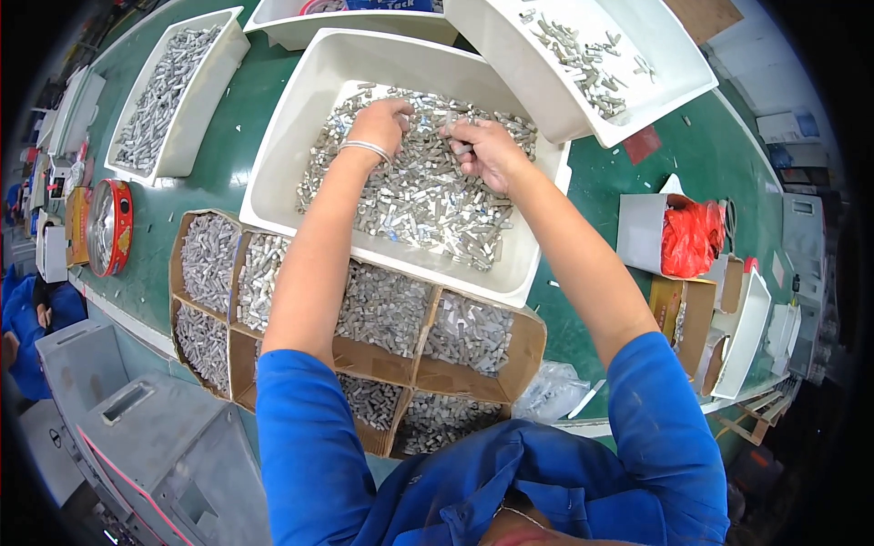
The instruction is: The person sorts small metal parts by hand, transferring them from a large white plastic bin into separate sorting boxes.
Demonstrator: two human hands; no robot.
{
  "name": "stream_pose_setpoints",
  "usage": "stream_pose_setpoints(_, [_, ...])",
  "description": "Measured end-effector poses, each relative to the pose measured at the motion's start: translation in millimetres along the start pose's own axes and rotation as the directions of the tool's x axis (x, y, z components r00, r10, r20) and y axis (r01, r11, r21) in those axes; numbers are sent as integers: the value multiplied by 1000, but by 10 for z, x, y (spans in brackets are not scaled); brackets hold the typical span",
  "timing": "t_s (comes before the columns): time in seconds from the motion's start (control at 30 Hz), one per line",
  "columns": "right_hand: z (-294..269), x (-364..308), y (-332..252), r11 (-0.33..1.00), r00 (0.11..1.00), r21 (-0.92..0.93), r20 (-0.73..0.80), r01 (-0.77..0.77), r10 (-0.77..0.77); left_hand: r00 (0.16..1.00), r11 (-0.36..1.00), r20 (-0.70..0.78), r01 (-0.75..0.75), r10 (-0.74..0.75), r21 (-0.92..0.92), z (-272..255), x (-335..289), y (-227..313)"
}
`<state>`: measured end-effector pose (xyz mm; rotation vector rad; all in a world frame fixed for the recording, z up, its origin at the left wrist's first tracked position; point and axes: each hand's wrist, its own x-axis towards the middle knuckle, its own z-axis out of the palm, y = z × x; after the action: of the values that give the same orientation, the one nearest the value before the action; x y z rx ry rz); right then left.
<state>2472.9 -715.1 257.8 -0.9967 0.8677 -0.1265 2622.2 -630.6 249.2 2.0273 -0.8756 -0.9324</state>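
Note:
Both of my hands are inside a large white plastic tub (300, 109), over a layer of small grey and silvery metal pieces (428, 196). My left hand (381, 126), with a bangle at the wrist, has its fingers curled together by the pieces near the tub's far side. What lies between those fingertips is hidden. To its right, my right hand (489, 153) is closed with the thumb against the fingers, and small grey pieces show in its grip. A few bluish bits lie among the pieces.
In front of me, a divided cardboard box (369, 357) holds sorted small pieces. White bins stand at the far left (211, 96) and far right (519, 82). Further right are a box with a red plastic bag (692, 238) and a clear bag (551, 391). A round red tin (121, 227) sits left.

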Motion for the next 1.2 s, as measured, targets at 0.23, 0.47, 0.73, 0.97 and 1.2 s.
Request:
stream_pose_setpoints(0.23, [-84,-7,-88,914,995,399,86,-74,43,940,783,267,-327,213,529,264,-55,-99])
stream_pose_setpoints(0.47, [9,-86,-25,901,995,430,100,-52,10,942,678,336,-263,25,687,370,-89,-100])
stream_pose_setpoints(0.73, [-56,-172,127,826,987,559,157,-73,-19,998,1000,-59,-19,19,-4,-187,-158,-146])
stream_pose_setpoints(0.97, [38,-394,169,767,991,638,133,-71,-19,987,948,45,160,-154,-277,-392,-421,133])
stream_pose_setpoints(1.2, [647,-967,-160,485,975,869,181,-99,-125,892,846,-374,-394,256,-361,-33,-795,591])
